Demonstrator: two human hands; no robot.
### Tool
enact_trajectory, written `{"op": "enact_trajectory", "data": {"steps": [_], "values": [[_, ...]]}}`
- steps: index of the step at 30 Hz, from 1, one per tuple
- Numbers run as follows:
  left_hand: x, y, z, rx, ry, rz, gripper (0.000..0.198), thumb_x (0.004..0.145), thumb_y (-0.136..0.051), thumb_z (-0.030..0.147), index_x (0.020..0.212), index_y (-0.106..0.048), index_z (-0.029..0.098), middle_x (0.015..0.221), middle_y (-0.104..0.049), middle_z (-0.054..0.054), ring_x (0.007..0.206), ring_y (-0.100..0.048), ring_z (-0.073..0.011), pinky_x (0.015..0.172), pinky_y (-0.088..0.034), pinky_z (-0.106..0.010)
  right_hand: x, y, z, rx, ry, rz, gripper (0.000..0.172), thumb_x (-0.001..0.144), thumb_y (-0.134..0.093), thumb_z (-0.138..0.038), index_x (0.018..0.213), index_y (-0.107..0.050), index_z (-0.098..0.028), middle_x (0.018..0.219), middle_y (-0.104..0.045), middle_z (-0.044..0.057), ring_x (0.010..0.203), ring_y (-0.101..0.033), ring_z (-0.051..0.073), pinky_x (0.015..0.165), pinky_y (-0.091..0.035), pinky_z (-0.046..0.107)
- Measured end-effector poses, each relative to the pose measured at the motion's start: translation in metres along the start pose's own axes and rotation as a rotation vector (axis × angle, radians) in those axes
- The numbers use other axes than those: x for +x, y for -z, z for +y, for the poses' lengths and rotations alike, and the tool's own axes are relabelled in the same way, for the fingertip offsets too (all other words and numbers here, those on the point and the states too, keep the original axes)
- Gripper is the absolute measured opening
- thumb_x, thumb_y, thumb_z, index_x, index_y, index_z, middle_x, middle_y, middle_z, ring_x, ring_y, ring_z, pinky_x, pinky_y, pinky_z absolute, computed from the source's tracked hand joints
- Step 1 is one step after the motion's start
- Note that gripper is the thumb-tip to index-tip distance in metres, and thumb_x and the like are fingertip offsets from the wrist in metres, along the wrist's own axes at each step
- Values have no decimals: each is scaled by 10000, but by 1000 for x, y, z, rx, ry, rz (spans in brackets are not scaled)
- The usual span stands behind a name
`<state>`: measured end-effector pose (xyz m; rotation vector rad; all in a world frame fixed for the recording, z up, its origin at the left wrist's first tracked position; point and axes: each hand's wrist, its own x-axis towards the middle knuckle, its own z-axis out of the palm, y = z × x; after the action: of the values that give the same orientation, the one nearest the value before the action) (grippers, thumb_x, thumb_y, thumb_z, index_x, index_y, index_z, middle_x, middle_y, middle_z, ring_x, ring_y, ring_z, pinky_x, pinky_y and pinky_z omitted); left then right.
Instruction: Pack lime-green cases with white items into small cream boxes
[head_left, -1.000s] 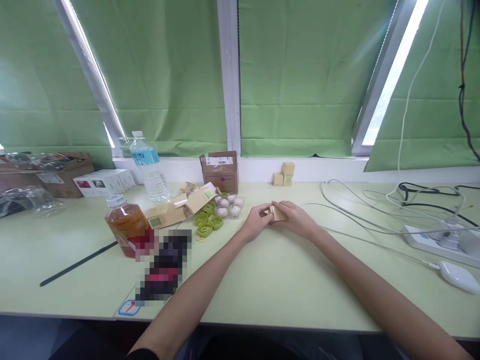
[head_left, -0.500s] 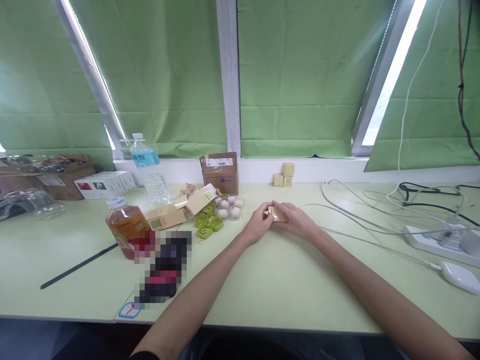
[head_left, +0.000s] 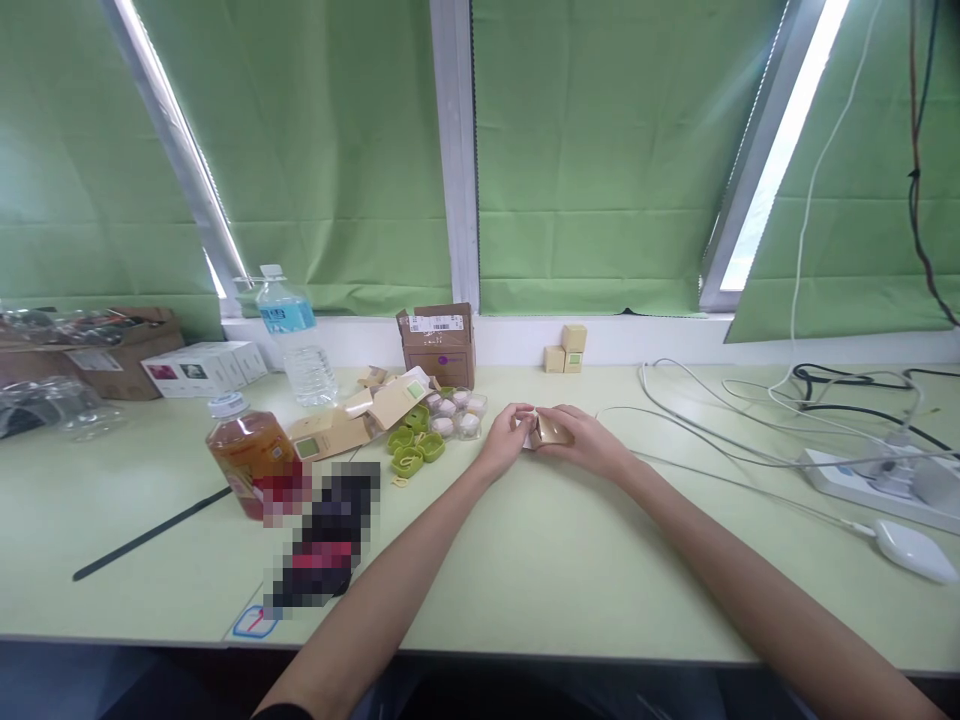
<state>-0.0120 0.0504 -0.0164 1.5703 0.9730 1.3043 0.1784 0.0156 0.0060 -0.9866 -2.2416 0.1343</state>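
Observation:
A small tan cardboard box [head_left: 553,430] is held just above or on the table, tilted, with an end facing left. My right hand [head_left: 591,440] wraps round it from the right, fingers over the top and thumb below. At its left end my left hand [head_left: 504,442] has its fingers curled at the edge, where a pale flap shows between the hands. The left fingertips are partly hidden. Left of my hands sit clear plastic cups [head_left: 457,412] with whitish round pieces, and green clover-shaped holders [head_left: 414,452].
Three small tan boxes [head_left: 565,352] are stacked by the wall. Flattened cartons [head_left: 337,435], a brown carton [head_left: 439,350], a water bottle [head_left: 298,345] and a tea bottle [head_left: 255,455] stand left. White cables [head_left: 697,420], a power strip [head_left: 862,480] and a white charger [head_left: 913,550] lie right.
My left hand has shifted slightly left, away from my right hand. More of the box's left end and a pale flap now show.

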Motion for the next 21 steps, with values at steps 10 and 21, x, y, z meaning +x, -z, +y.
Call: {"op": "enact_trajectory", "data": {"steps": [10,21], "values": [[13,18,-9,-75,54,22,282,880,-669,276,1116,-702,126,891,-741,-93,802,-708,-203,718,-610,-362,0,7,9,216,-197,100,485,826,-744,-453,1207,-523,-251,1200,-656,62,1060,-642,249,911,-535,409],[-1,16,8,195,-197,20,256,876,-538,89,1031,-720,182,1211,-659,-108,1241,-554,-279,1094,-451,-495,-3,3,19,-56,-138,-8,472,865,-649,-239,1319,-523,-273,1294,-613,96,1231,-542,297,992,-492,462]]}}
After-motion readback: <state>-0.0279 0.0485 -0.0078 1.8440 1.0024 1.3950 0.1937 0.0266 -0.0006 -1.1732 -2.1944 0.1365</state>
